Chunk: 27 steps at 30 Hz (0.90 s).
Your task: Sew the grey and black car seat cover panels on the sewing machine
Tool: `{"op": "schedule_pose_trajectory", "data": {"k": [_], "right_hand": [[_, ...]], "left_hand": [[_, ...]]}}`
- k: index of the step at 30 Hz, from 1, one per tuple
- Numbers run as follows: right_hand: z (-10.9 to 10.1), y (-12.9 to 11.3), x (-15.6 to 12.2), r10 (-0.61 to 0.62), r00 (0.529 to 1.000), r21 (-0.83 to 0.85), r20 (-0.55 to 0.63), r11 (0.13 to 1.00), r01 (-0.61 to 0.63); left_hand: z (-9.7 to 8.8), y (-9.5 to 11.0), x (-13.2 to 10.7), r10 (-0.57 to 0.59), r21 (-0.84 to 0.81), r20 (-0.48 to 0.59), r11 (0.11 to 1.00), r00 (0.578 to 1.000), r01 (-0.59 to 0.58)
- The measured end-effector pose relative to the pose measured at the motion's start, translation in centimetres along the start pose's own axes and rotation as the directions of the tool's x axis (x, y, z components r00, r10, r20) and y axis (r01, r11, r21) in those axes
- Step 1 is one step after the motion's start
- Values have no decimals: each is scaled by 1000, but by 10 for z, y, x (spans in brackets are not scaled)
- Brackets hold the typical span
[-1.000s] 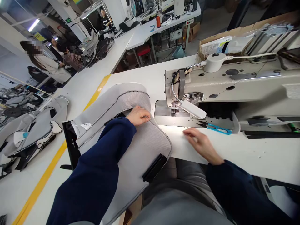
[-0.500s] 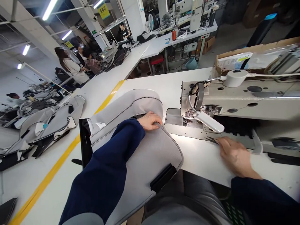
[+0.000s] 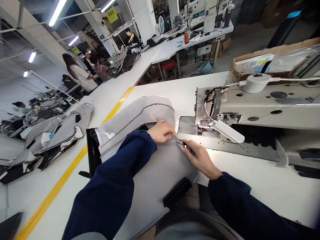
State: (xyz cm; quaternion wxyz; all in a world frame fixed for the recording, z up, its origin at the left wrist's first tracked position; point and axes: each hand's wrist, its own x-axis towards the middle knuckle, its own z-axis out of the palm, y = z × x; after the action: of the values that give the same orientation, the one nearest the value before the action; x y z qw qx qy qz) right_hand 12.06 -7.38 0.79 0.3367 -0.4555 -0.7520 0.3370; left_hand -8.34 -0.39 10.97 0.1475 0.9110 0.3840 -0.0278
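Scissors (image 3: 182, 143) with a blue handle are gripped in your right hand (image 3: 200, 159), fingers closed around them, blades directed toward your left hand (image 3: 161, 131). Your left hand pinches the edge of the grey fabric cover (image 3: 160, 170). The cover lies on the white table (image 3: 242, 173), to the left of the sewing machine (image 3: 250, 111). A black strip (image 3: 177, 192) sits along the cover's near right edge.

Near the flat white counter's (image 3: 245, 176) front edge, the bare right hand (image 3: 200, 159) hides much of the blue-handled metal scissors (image 3: 190, 150) (tips unclear).
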Motion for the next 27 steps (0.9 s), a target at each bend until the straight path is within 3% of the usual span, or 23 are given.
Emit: {"op": "schedule_pose_trajectory", "data": {"k": [6,19,27], "right_hand": [[-1,4,7,-57,998,191,35,980,49],[-2,14,5,-82,996,118,44,990,76],[-5,3,8,-28,996,326,88,946,-3]], "left_hand": [[1,-2,1,0,-2,8,1000,1000,0],[2,-3,1,5,0,-5,1000,1000,-5],[0,-2,0,2,-11,-5,1000,1000,-2]]}}
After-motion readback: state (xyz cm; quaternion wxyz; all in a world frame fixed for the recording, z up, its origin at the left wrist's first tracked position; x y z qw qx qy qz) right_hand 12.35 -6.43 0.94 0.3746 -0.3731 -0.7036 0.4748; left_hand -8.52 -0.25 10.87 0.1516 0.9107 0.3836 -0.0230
